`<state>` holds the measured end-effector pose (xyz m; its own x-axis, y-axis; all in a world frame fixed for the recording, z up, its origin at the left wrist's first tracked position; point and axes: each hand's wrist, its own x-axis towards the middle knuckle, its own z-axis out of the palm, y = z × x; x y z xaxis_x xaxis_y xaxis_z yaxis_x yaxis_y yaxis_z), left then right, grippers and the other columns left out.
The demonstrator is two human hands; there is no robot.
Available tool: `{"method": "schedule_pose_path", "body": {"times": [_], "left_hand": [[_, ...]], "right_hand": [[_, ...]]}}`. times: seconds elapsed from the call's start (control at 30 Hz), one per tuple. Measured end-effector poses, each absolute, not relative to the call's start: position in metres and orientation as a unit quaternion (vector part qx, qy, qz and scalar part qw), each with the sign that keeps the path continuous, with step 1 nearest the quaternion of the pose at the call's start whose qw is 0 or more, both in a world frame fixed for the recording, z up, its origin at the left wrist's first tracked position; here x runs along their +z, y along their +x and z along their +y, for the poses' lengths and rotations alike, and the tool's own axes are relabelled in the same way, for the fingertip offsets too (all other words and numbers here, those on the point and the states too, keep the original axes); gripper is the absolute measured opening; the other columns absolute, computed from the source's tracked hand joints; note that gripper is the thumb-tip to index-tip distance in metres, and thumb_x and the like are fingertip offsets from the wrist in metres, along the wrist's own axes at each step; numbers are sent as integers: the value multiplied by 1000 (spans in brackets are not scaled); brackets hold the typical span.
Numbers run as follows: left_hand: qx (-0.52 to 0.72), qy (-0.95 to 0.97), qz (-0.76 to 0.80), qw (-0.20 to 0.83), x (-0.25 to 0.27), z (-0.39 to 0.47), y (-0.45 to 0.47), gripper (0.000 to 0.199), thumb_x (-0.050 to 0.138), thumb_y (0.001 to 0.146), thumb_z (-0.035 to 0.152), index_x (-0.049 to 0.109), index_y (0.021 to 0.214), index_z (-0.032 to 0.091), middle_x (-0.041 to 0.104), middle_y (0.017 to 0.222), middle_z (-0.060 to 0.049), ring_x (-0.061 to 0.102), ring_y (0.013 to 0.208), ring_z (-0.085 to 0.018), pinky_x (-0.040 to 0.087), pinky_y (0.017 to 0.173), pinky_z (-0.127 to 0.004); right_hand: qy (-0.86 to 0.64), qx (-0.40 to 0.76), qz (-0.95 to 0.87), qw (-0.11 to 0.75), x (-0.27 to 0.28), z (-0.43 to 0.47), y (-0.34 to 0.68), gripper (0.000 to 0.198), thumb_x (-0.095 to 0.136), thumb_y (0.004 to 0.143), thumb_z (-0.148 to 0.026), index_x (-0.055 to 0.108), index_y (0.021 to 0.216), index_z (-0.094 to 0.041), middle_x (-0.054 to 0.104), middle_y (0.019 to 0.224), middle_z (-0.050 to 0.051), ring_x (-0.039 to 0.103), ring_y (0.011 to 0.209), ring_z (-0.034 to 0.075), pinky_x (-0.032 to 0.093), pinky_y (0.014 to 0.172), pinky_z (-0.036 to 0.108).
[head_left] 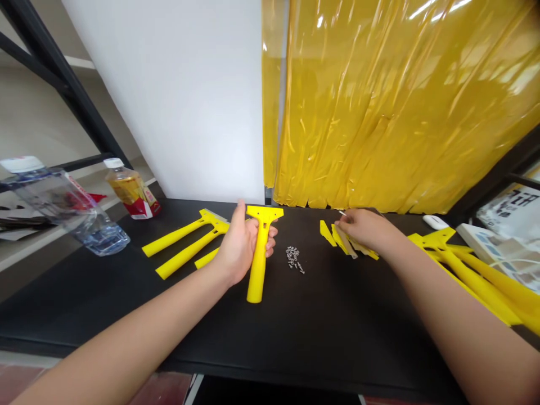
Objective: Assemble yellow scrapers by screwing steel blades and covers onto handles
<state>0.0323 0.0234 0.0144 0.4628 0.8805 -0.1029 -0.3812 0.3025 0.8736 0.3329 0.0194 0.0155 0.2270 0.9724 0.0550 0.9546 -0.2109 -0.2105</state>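
Observation:
My left hand [240, 247] is closed around a yellow scraper handle [258, 264], its wide head pointing away from me and its round end toward me. Left of that hand, several more yellow scrapers [189, 256] lie on the black table [295, 332], partly covered by the hand. My right hand [363, 228] has its fingers pinched over small yellow plates [327, 233] and a dull strip like a blade [348, 247]. A thin pale strip [342, 213] shows at its fingertips; its full shape is hidden. Between my hands lies a small heap of metal screws [293, 259].
Several yellow scraper handles [472, 275] are piled at the right, partly behind my right forearm. A white mouse [435, 222] and a pale box [493, 253] are beyond them. Two bottles, one clear [97, 225] and one with amber liquid [133, 191], stand at the left. A yellow plastic curtain [379, 112] hangs behind.

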Motion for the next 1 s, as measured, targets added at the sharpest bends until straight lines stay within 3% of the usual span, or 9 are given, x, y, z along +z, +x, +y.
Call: {"method": "schedule_pose_path", "body": {"times": [0.1,0.23,0.33,0.43,0.67,0.87,1.0], "left_hand": [[420,418,310,743,15,27,29,74,41,91,82,68,100,14,59,80,-6,50,62,-16,44,56,-29],[421,429,325,730,13,31,30,45,57,97,59,66,93,15,56,79,-3,53,70,-15,46,62,-26],[424,434,313,730,9,33,32,37,69,93,53,64,92,17,52,77,0,50,69,-13,45,59,-24],[426,445,311,724,4,34,34,37,73,91,52,63,94,17,51,77,1,50,69,-13,44,57,-23],[401,461,340,715,1,30,36,35,74,91,48,60,92,17,52,74,2,51,64,-11,45,55,-23],[381,455,345,727,1,29,35,38,78,88,48,53,89,20,55,81,3,54,58,-8,42,49,-21],[366,474,348,721,0,28,34,36,79,88,45,53,90,20,58,84,2,56,57,-8,40,47,-21]], "right_hand": [[-790,41,-609,52,4,22,329,35,63,88,-52,75,92,-19,76,98,15,69,102,31,46,83,37],[-801,38,-597,18,-2,21,329,40,63,87,-54,76,96,-17,76,106,18,69,106,33,47,84,39],[-800,49,-598,5,-1,20,332,39,60,89,-54,76,91,-18,77,100,17,71,97,31,47,77,37],[-796,50,-603,1,-2,20,333,30,60,88,-45,75,86,-19,76,92,15,71,95,29,47,75,35],[-791,25,-610,28,-5,16,326,16,57,86,-27,70,93,-20,75,110,12,67,109,27,45,87,33],[-792,32,-606,64,0,16,332,10,60,84,-30,67,84,-22,73,99,11,66,102,27,44,83,34],[-781,61,-613,100,10,15,344,17,65,83,-37,61,75,-22,67,81,8,63,82,25,40,69,33]]}}
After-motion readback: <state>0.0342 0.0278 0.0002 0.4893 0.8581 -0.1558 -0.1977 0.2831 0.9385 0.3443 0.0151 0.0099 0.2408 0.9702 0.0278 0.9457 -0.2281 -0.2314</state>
